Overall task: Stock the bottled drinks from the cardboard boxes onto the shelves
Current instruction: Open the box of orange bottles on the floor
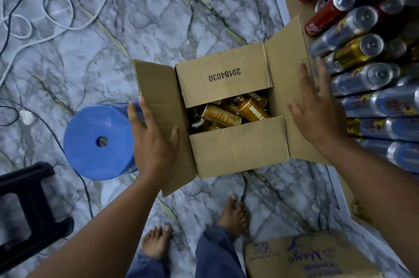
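One cardboard box [238, 155] stood on the marble floor [158, 17] with its top open. The far flap (printed 20184030) and the near flap each partly covered the opening. The drinks [235, 112], with orange and brown labels, lay loose and tilted inside the box, visible through the gap between those two flaps.

Left grip [154, 139]: open, fingers straight, palm down on the left side flap, thumb spread toward the opening. Right grip [317, 105]: open, fingers spread, flat on the right side flap. Neither grip touched the drinks; the drinks lay between the two grips and below them, inside the box.

Adjacent items:
- A shelf [281, 5] ran along the right edge, just beside the right flap, carrying rows of cans [362, 51] in red, blue and gold.
- A blue stool [99, 139] stood just beside the left flap, partly behind the left grip.
- A black stool [29, 209] stood at lower left.
- A second box [306, 257] lay at the bottom right.
- White and black cables [56, 5] lay on the floor at upper left.
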`<state>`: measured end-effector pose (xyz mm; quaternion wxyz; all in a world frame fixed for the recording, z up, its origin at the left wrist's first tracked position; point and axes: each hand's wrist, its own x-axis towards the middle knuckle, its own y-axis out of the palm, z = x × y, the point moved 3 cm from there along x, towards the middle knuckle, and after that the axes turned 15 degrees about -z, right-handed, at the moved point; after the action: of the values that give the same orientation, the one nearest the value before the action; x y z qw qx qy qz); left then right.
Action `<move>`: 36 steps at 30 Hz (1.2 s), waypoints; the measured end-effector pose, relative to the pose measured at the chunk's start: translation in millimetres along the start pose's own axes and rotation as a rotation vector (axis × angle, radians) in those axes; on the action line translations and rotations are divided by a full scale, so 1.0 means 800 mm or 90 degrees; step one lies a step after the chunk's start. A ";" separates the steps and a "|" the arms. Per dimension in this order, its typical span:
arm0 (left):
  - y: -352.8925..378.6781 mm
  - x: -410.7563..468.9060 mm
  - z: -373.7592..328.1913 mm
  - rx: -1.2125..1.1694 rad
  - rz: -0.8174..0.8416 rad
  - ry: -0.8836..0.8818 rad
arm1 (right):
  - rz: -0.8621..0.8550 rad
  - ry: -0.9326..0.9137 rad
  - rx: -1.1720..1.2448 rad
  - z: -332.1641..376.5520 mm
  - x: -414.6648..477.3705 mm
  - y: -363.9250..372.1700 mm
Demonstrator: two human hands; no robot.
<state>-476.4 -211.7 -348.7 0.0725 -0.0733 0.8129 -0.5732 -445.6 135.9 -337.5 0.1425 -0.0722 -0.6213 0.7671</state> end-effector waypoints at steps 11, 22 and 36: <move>0.032 0.018 0.003 0.079 0.137 0.056 | 0.116 0.047 -0.079 -0.017 0.005 0.032; 0.127 0.030 -0.015 -0.293 0.303 -0.146 | 0.238 0.219 0.209 -0.008 -0.004 0.149; 0.155 0.008 -0.016 -0.278 0.107 -0.166 | 0.074 0.201 0.138 -0.001 -0.011 0.167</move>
<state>-489.4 -160.0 -461.2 0.2065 -0.0924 0.9043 -0.3619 -454.1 108.7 -468.6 0.2004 -0.2113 -0.4996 0.8158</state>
